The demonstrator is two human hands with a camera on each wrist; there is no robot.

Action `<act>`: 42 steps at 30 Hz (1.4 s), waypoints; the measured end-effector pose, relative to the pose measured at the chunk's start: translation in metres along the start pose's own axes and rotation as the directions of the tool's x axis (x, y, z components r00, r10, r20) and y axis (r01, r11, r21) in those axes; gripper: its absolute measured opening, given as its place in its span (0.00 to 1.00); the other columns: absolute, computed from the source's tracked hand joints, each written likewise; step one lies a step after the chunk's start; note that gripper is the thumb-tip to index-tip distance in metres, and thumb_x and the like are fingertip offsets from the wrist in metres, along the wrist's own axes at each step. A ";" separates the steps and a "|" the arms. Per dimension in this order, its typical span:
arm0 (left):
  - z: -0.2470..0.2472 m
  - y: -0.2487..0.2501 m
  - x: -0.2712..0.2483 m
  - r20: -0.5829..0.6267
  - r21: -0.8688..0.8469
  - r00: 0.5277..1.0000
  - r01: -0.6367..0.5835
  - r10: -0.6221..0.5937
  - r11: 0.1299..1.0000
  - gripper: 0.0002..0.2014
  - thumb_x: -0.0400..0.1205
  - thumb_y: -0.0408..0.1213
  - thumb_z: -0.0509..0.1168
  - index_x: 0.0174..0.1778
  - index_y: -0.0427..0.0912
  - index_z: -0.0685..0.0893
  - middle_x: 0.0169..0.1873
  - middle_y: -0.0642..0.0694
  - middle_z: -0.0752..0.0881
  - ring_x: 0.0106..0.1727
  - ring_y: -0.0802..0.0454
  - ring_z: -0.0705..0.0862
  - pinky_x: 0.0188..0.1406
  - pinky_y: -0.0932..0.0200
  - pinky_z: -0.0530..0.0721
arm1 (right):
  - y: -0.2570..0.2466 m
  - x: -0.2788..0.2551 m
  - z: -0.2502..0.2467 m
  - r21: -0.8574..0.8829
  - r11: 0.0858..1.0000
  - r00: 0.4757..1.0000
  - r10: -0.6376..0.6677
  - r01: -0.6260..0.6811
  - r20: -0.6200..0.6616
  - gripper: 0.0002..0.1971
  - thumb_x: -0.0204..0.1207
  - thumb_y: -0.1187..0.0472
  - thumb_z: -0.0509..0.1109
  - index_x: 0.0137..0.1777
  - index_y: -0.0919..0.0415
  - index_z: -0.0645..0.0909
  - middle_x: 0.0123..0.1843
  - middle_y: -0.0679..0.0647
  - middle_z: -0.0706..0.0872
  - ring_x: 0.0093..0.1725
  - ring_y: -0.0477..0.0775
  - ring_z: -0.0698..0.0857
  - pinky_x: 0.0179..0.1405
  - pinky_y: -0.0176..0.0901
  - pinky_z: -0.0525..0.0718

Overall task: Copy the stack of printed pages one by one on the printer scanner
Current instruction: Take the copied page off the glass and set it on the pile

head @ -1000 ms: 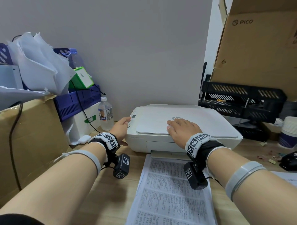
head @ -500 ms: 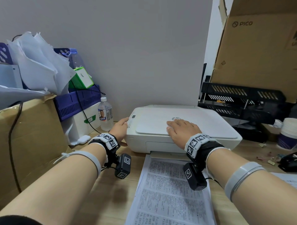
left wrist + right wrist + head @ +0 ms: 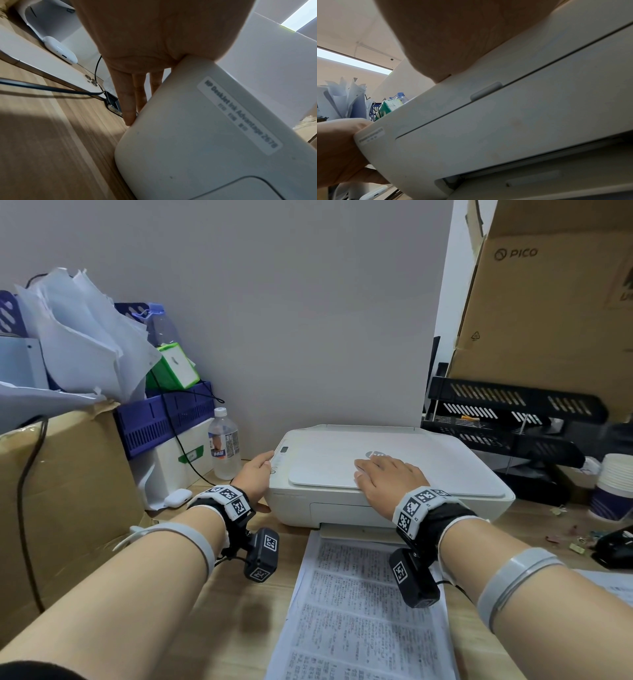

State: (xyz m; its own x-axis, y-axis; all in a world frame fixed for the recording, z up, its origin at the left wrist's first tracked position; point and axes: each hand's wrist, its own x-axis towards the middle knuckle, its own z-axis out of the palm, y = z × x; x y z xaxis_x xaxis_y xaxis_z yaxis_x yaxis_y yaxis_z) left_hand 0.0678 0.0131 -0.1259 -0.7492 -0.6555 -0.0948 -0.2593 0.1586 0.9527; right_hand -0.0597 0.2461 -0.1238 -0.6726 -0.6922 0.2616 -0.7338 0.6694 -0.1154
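Note:
A white printer (image 3: 428, 460) stands on the wooden desk with its scanner lid down. My right hand (image 3: 383, 477) lies flat on the lid, fingers spread near the logo. My left hand (image 3: 253, 474) is at the printer's front left corner, with the thumb on the top edge beside the control panel. In the left wrist view its straight fingers (image 3: 128, 105) lie along the printer's (image 3: 205, 148) side wall. A stack of printed pages (image 3: 359, 611) lies on the desk in front of the printer, partly under my right wrist. The right wrist view shows the printer's front (image 3: 505, 128) and the palm on top.
Left of the printer stand a water bottle (image 3: 223, 445), an earbud case (image 3: 178, 497), a purple basket (image 3: 164, 419) and a cardboard box (image 3: 68, 474). A black tray rack (image 3: 507, 419), a big PICO box (image 3: 555, 302) and paper cups (image 3: 613, 487) are at the right.

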 end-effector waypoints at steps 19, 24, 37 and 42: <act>0.001 -0.003 0.003 -0.010 -0.016 1.000 -0.016 0.016 1.000 0.21 0.91 0.45 0.47 0.79 0.60 0.69 0.69 0.48 0.78 0.67 0.35 0.79 0.51 0.33 0.87 | 0.000 -0.001 0.001 -0.001 1.000 1.000 -0.001 0.001 -0.011 0.24 0.86 0.42 0.43 0.79 0.41 0.67 0.86 0.47 0.62 0.85 0.51 0.60 0.82 0.57 0.58; 0.001 -0.004 0.005 -0.008 -0.029 1.000 -0.009 0.009 1.000 0.20 0.90 0.45 0.47 0.79 0.61 0.70 0.70 0.49 0.77 0.68 0.36 0.77 0.56 0.27 0.84 | -0.001 -0.001 0.000 -0.003 1.000 1.000 0.000 0.000 -0.011 0.24 0.86 0.43 0.43 0.79 0.42 0.67 0.86 0.47 0.63 0.85 0.51 0.60 0.82 0.57 0.59; -0.003 -0.007 0.006 0.007 -0.005 1.000 -0.017 0.017 1.000 0.20 0.90 0.47 0.47 0.78 0.64 0.70 0.73 0.49 0.77 0.67 0.35 0.79 0.50 0.29 0.87 | -0.003 -0.004 -0.006 -0.015 1.000 0.999 -0.005 0.005 0.039 0.25 0.86 0.43 0.44 0.81 0.43 0.64 0.87 0.48 0.59 0.86 0.51 0.57 0.83 0.58 0.57; -0.002 -0.005 0.005 0.008 -0.020 0.999 -0.030 0.031 0.999 0.20 0.90 0.46 0.47 0.77 0.62 0.71 0.68 0.49 0.79 0.66 0.36 0.80 0.50 0.31 0.87 | -0.003 -0.005 -0.012 -0.020 1.000 0.996 -0.010 0.012 0.093 0.29 0.85 0.36 0.45 0.83 0.43 0.61 0.89 0.48 0.55 0.87 0.50 0.52 0.84 0.58 0.53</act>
State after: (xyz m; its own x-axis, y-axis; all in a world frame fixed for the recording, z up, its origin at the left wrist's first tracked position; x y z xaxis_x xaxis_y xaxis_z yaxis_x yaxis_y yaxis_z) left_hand 0.0667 0.0080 -0.1302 -0.7619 -0.6442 -0.0679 -0.2243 0.1640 0.9606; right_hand -0.0525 0.2506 -0.1137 -0.6712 -0.7208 0.1727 -0.7397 0.6665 -0.0929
